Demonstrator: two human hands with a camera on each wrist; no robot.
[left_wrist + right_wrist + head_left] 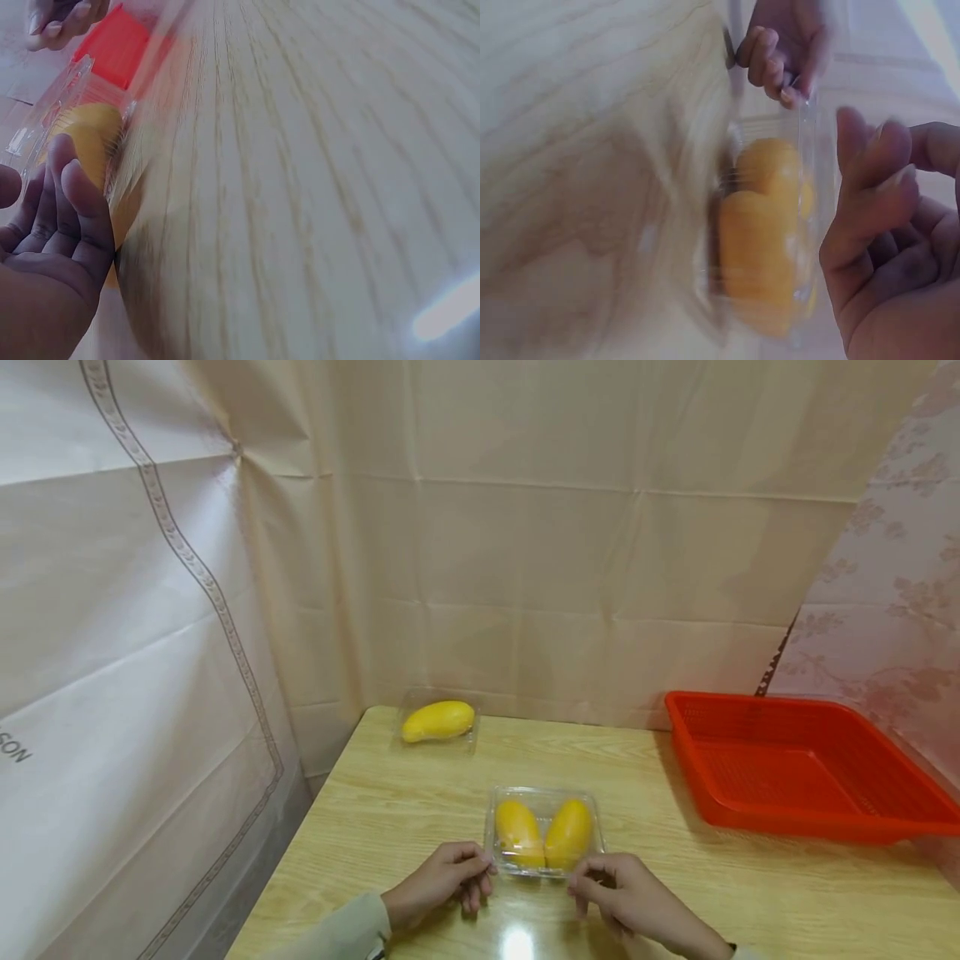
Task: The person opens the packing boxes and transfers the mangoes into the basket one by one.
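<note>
A clear plastic clamshell box (543,793) lies on the table in front of me, its lid down over two yellow mangoes (567,833). At its near left corner, my left hand (442,878) pinches the rim between thumb and forefinger, the other fingers loosely bent below. By the near right corner is my right hand (626,893). Its fingers (885,150) hang loosely curled beside the box in the right wrist view, a small gap from the lid, with nothing in them. Both mangoes show through the plastic in both wrist views.
Farther back on the left, a third mango (438,721) sits in another clear plastic box (472,739). A red plastic basket (720,814) stands at the right of the wooden table (360,827). Beige cloth (510,543) hangs behind the table's far edge.
</note>
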